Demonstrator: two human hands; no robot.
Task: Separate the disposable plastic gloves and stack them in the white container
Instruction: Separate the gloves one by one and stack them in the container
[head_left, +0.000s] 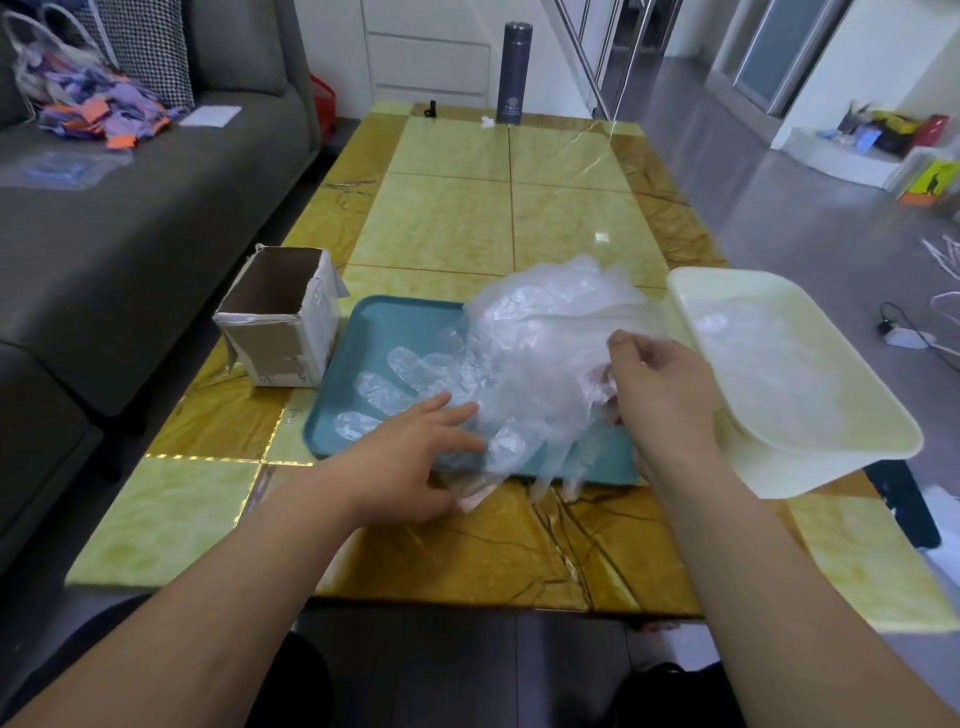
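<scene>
Likely several clinging layers are going to lift together, as the right hand (660, 395) is pinching the plastic gloves (545, 322) and the flat left hand (415, 452) is pressing them.

A heap of clear gloves (540, 332) lies on a teal tray (384, 327) — the left hand (415, 457) rests straight-fingered on its near side, and the right hand (660, 400) pinches a raised fold. The white container (769, 291) sits just right of the tray, an open cardboard box (280, 322) to its left.
</scene>
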